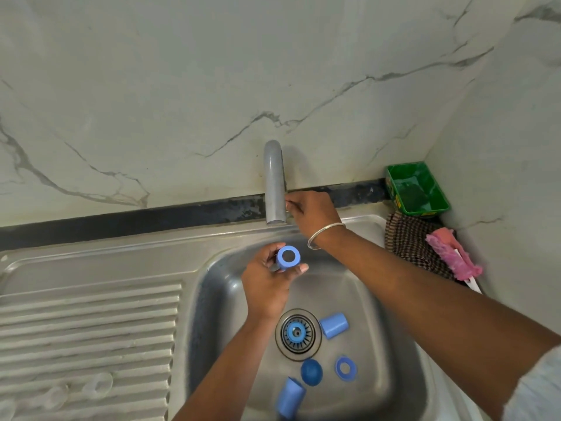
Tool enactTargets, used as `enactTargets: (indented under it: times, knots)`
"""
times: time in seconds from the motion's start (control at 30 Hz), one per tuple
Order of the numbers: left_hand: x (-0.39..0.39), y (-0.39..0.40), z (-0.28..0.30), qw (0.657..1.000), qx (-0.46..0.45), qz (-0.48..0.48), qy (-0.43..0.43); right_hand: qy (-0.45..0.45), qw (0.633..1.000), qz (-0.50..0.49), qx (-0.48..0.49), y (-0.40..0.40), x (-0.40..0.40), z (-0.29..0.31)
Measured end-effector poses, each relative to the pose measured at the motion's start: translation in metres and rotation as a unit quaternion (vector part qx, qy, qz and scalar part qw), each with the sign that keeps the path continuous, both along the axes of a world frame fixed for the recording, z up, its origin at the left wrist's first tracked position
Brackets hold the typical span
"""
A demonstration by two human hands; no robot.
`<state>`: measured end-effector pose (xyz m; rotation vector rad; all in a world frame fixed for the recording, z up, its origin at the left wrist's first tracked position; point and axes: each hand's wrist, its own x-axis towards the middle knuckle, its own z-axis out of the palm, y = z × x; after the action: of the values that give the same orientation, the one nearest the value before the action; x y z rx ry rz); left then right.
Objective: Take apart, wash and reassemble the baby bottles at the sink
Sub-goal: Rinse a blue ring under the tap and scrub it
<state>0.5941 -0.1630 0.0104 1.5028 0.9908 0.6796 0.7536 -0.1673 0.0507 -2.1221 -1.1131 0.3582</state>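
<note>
My left hand grips a blue bottle part with a round opening facing up, held over the sink just below the grey tap spout. My right hand reaches behind the spout, its fingers curled on the tap handle, which is mostly hidden. No water is visible. In the sink lie a blue cap, a blue ring, a dark blue dome and another blue cup-shaped part. A blue ring sits on the drain strainer.
Clear teats rest on the ribbed drainboard at left. At the right corner stand a green tub, a checked cloth and a pink bottle brush. A marble wall rises behind the sink.
</note>
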Motion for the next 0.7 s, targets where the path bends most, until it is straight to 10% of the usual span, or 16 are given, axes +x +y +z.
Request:
enactTargets:
  times: [0.7]
  knots:
    - [0.007, 0.005, -0.003, 1.0, -0.022, -0.006, 0.013, -0.091, 0.986, 0.034, -0.138, 0.0, -0.017, 0.04]
